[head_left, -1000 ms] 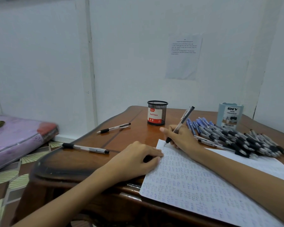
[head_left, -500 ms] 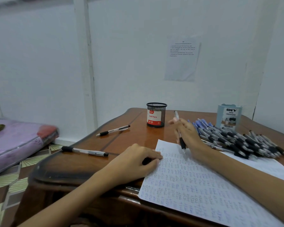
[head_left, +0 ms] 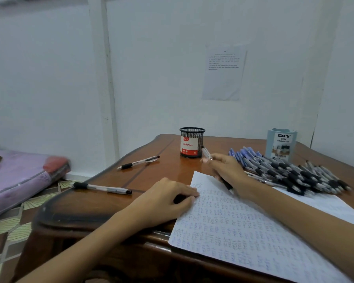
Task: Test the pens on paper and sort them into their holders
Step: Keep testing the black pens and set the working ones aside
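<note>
Sheet: handwritten paper (head_left: 243, 231) lies flat on the tabletop (head_left: 155, 176), covered in small pen marks, under both hands.
Left hand: the left hand (head_left: 161, 201) grips nothing; its loosely curled fingers (head_left: 189, 190) rest their tips on the sheet's left edge.
Right hand: the right hand (head_left: 227, 170) has its fingers (head_left: 211, 160) curled round a pen (head_left: 226, 184) over the sheet's far corner.
Held pen: the dark grip and tip point back from those fingers toward the person; the clear end sticks out toward the mesh holder.
Loose pens: one pen (head_left: 102, 188) left of the left fingers, another (head_left: 138, 162) farther back.
Pen pile: heap of pens (head_left: 290, 172) just right of the right fingers.
Mesh holder: black cup (head_left: 192, 142) labelled "Ball Pens", just beyond the right fingers.
Blue organizer: blue holder (head_left: 281, 144) behind the heap.
</note>
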### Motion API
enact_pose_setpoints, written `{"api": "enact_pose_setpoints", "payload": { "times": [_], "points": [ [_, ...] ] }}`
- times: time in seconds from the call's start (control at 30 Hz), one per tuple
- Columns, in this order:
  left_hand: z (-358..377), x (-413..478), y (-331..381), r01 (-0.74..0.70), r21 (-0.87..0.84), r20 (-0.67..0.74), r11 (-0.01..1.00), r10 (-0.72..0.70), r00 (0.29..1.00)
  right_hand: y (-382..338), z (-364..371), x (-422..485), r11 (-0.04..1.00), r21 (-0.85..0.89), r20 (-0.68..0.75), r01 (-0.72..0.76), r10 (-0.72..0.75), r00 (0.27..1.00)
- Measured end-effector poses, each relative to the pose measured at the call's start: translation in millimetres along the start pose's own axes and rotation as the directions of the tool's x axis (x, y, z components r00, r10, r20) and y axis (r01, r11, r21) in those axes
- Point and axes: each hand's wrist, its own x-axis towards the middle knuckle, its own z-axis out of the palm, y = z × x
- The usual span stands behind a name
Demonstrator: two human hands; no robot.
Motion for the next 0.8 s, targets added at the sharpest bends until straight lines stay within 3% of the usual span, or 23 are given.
{"api": "enact_pose_setpoints", "payload": {
  "times": [0.13,0.23,0.4,0.53,0.67,0.73,0.8],
  "points": [
    [-3.5,4.7,4.5,0.005,0.09,0.019,0.996,-0.006,1.0,0.7,-17.4,11.1,0.962,-0.244,-0.007,-0.124,0.126,0.992],
    [-4.2,11.2,7.4,0.012,0.205,0.024,0.979,-0.018,1.0,-0.7,-48.9,17.2,0.899,-0.425,-0.109,-0.104,0.063,0.992],
    [12.1,34.7,20.0,-0.026,0.215,0.025,0.976,0.022,0.999,5.4,-100.8,15.8,0.554,-0.817,-0.249,-0.16,-0.09,0.964],
    [25.3,50.6,33.5,-0.059,0.165,0.113,0.984,0.041,0.993,14.4,-111.2,2.5,0.259,-0.942,-0.255,-0.212,-0.142,0.957],
    [30.8,55.1,38.6,-0.072,0.152,0.142,0.986,0.05,0.989,18.8,-103.0,0.2,0.045,-0.983,-0.185,-0.179,-0.187,0.965],
    [29.1,54.1,35.8,-0.059,0.143,0.141,0.988,0.039,0.989,16.1,-96.6,3.9,-0.017,-0.986,-0.155,-0.163,-0.222,0.963],
    [23.5,50.7,31.1,-0.039,0.152,0.121,0.988,0.02,0.992,8.6,-88.3,9.5,-0.005,-0.991,-0.125,-0.131,-0.261,0.957]
  ]
}}
